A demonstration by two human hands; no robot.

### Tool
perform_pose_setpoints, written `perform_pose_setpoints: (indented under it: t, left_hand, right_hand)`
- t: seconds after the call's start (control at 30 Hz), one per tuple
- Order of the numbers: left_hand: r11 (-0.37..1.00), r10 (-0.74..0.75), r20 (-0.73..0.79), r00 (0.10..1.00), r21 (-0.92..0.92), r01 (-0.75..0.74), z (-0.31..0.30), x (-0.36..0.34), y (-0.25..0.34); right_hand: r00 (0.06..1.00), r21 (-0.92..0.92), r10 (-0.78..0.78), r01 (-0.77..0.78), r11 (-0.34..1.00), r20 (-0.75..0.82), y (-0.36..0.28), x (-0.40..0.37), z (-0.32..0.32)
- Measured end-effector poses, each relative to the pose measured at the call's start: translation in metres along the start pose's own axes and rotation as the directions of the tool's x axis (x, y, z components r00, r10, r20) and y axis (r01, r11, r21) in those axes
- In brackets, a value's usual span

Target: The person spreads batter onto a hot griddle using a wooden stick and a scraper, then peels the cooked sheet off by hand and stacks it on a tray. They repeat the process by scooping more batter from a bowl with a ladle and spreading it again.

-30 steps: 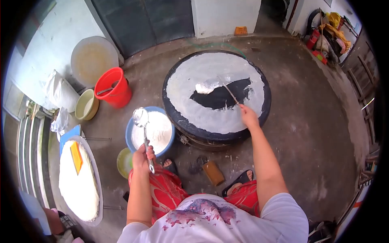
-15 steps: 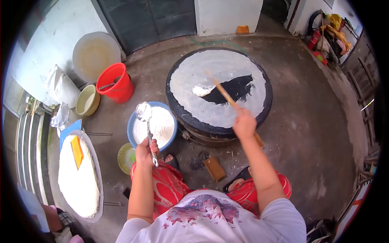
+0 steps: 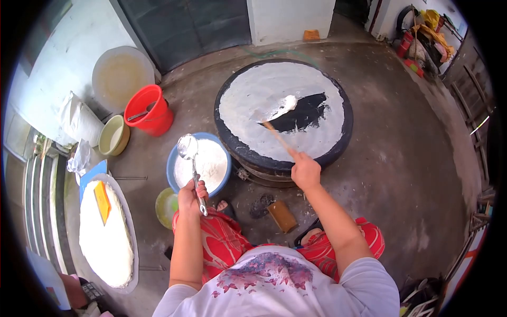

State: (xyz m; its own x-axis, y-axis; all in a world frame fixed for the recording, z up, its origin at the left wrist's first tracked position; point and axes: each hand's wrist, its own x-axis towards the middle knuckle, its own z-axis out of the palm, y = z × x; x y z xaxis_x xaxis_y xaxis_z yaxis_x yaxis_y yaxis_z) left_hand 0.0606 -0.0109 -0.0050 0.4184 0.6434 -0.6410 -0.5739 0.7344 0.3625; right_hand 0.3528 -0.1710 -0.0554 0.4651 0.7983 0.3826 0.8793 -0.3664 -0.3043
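My right hand (image 3: pixel 306 170) is closed round the wooden handle of a batter spreader (image 3: pixel 278 137), whose far end lies on a big round black griddle (image 3: pixel 310 110). A thin coat of white batter (image 3: pixel 244 98) covers most of the griddle, around one bare dark patch. At the spreader's head sits a thicker lump of batter (image 3: pixel 287 103) on the patch's upper left edge. In my left hand (image 3: pixel 191 197) is a shiny metal ladle (image 3: pixel 188 148), bowl end up. It hangs over a blue basin (image 3: pixel 228 164) of white batter standing left of the griddle.
Left of me is a stand with a stack of pale round sheets (image 3: pixel 105 248), a yellow scraper (image 3: pixel 101 202) on top. A red bucket (image 3: pixel 158 119), a tan bowl (image 3: pixel 122 138) and a green bowl (image 3: pixel 167 207) stand nearby. A brick (image 3: pixel 282 216) lies between my feet.
My right hand has moved left and slightly down. The spreader now slants up to the left, and the batter lump has shifted right and up over the bare patch. My left hand stays put.
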Motion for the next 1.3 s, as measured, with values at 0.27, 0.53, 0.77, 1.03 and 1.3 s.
perform_pose_setpoints:
  t: [0.27,0.53,0.77,1.03,1.3]
  left_hand:
    - [1.0,-0.021,-0.006,1.0,0.006,0.021,0.001,-0.001,0.001]
    - [1.0,-0.025,-0.011,1.0,0.007,0.025,0.002,0.001,0.0]
    - [0.999,-0.029,-0.018,0.999,-0.04,0.028,0.001,0.005,0.002]
    - [0.998,-0.053,-0.009,0.999,-0.022,0.053,0.004,0.003,0.002]
    - [0.999,-0.035,-0.012,0.999,-0.014,0.034,0.006,0.004,0.0]
  right_hand:
    - [0.936,-0.193,0.351,-0.349,0.917,-0.024,0.058,0.027,-0.019]
    - [0.92,-0.223,0.387,-0.392,0.893,-0.067,0.092,0.032,-0.015]
    - [0.962,0.032,0.27,-0.268,0.963,-0.049,0.042,-0.001,-0.017]
    - [0.874,-0.273,0.483,-0.479,0.834,-0.06,0.102,0.021,-0.046]
    - [0.704,0.234,0.698,-0.706,0.668,0.131,0.171,0.038,-0.026]
